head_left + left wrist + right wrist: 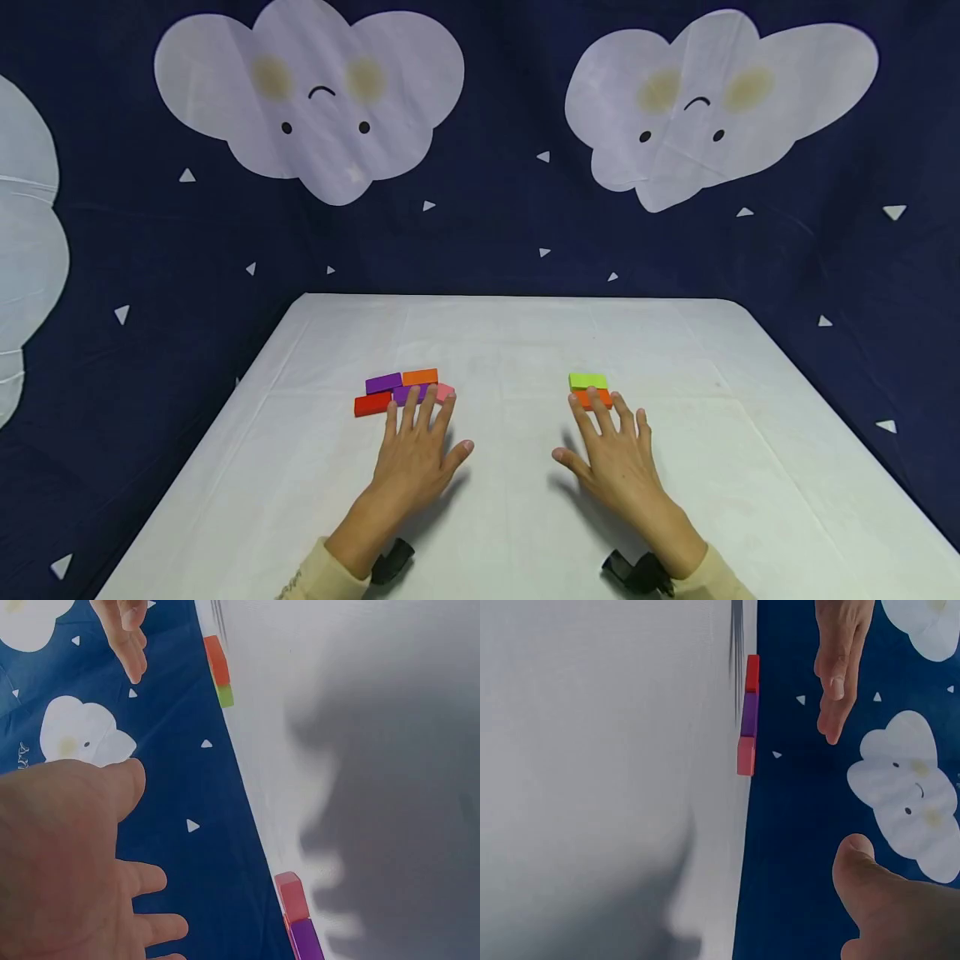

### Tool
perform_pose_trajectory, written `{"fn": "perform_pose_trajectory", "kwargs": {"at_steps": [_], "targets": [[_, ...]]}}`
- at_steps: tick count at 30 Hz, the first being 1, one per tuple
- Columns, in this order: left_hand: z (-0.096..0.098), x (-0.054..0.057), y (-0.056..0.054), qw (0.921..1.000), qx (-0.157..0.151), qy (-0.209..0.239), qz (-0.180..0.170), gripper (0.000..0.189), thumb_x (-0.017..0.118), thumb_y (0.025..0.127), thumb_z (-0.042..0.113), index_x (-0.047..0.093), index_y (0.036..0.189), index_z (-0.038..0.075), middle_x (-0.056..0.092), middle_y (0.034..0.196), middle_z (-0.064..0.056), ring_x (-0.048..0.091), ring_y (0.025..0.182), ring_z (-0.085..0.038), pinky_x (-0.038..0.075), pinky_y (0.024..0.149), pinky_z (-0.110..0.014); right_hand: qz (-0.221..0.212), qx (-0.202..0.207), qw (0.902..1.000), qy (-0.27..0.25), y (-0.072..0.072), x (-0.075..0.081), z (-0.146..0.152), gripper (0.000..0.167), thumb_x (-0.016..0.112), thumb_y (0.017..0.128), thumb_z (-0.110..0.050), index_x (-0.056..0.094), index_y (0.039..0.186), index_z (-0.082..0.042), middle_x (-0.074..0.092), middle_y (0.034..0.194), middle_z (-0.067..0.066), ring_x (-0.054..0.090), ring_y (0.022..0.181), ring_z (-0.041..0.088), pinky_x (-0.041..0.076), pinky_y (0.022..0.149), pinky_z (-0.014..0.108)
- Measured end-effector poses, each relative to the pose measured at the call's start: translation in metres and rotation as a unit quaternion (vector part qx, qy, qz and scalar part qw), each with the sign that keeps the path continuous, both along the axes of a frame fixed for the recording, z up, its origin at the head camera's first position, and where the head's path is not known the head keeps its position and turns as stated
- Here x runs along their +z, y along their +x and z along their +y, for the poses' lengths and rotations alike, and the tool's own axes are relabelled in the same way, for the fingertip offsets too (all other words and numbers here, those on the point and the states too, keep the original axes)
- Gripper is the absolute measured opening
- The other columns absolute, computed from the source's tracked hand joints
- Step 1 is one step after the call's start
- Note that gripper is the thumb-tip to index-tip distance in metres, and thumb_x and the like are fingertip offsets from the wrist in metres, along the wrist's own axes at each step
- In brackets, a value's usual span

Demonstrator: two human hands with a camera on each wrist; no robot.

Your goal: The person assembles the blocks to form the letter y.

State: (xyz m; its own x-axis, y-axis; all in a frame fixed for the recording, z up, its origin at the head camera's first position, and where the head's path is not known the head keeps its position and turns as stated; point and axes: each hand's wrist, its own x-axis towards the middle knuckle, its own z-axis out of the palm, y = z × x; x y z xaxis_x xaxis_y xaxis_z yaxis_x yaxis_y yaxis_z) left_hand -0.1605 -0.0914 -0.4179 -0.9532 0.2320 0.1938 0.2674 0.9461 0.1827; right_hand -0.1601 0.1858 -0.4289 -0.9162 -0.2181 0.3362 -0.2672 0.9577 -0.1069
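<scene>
Head view: the left hand (415,462) and right hand (618,467) hover well apart above a white tabletop (510,350), fingers straight and spread, thumbs pointing inward. Just beyond the left fingertips, bunched together, lie a red block (372,405), a near purple block (401,395), a far purple block (384,383), an orange block (420,377) and a pink block (444,389). Ahead of the right hand, a lime-green block (587,381) adjoins a reddish-orange block (582,397), partly hidden by those fingers. Beyond both hands hangs a navy cloth (480,242) with white clouds.
</scene>
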Motion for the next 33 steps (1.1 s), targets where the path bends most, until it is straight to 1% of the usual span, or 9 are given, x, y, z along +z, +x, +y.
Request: {"fn": "perform_pose_trajectory", "kwargs": {"at_steps": [5, 10, 18, 23, 27, 33], "targets": [[-0.001, -0.001, -0.003, 0.9999, -0.007, 0.001, 0.012, 0.068, 0.045, 0.092, 0.055, 0.032, 0.148, 0.017, 0.026, 0.156, -0.013, 0.016, 0.146, -0.036, 0.008, 0.115, -0.058, -0.004, 0.002, 1.0000, -0.004, -0.003, 0.001, 0.002, 0.077, 0.060, 0.083, -0.055, 0.037, 0.145, -0.016, 0.034, 0.151, 0.016, 0.022, 0.139, 0.044, 0.017, 0.105, 0.067], [-0.004, -0.001, -0.009, 0.9997, -0.012, 0.007, 0.019, 0.069, 0.048, 0.091, 0.054, 0.032, 0.148, 0.017, 0.027, 0.155, -0.013, 0.018, 0.145, -0.036, 0.010, 0.115, -0.057, -0.007, 0.007, 0.9997, -0.020, -0.008, 0.001, 0.005, 0.075, 0.060, 0.084, -0.054, 0.038, 0.145, -0.015, 0.036, 0.150, 0.017, 0.024, 0.138, 0.044, 0.016, 0.104, 0.067], [-0.010, -0.002, -0.020, 0.9992, -0.030, 0.025, 0.012, 0.071, 0.056, 0.088, 0.050, 0.033, 0.146, 0.016, 0.033, 0.150, -0.014, 0.024, 0.141, -0.038, 0.016, 0.114, -0.058, -0.014, 0.007, 0.9989, -0.045, -0.014, -0.001, 0.010, 0.073, 0.065, 0.082, -0.050, 0.043, 0.141, -0.012, 0.040, 0.146, 0.016, 0.030, 0.134, 0.045, 0.018, 0.103, 0.065], [-0.017, -0.001, -0.028, 0.9977, -0.044, 0.051, 0.010, 0.073, 0.062, 0.086, 0.046, 0.035, 0.145, 0.014, 0.034, 0.148, -0.013, 0.025, 0.140, -0.037, 0.020, 0.112, -0.057, -0.009, 0.009, 0.9982, -0.059, -0.017, -0.003, 0.014, 0.070, 0.068, 0.080, -0.047, 0.046, 0.137, -0.012, 0.043, 0.143, 0.017, 0.035, 0.130, 0.046, 0.022, 0.100, 0.062], [-0.021, -0.001, -0.034, 0.9947, -0.062, 0.081, 0.010, 0.073, 0.065, 0.084, 0.043, 0.036, 0.145, 0.013, 0.037, 0.146, -0.011, 0.026, 0.139, -0.035, 0.023, 0.110, -0.057, -0.012, 0.009, 0.9977, -0.065, -0.019, -0.003, 0.017, 0.070, 0.069, 0.081, -0.045, 0.046, 0.137, -0.010, 0.045, 0.142, 0.018, 0.038, 0.127, 0.046, 0.025, 0.098, 0.060], [-0.026, -0.003, -0.043, 0.9905, -0.083, 0.107, 0.023, 0.072, 0.069, 0.083, 0.040, 0.040, 0.143, 0.012, 0.045, 0.139, -0.010, 0.033, 0.132, -0.032, 0.029, 0.104, -0.051, -0.014, 0.008, 0.9973, -0.071, -0.024, -0.005, 0.022, 0.071, 0.068, 0.082, -0.044, 0.045, 0.138, -0.007, 0.046, 0.140, 0.020, 0.041, 0.121, 0.044, 0.027, 0.097, 0.057]]}}
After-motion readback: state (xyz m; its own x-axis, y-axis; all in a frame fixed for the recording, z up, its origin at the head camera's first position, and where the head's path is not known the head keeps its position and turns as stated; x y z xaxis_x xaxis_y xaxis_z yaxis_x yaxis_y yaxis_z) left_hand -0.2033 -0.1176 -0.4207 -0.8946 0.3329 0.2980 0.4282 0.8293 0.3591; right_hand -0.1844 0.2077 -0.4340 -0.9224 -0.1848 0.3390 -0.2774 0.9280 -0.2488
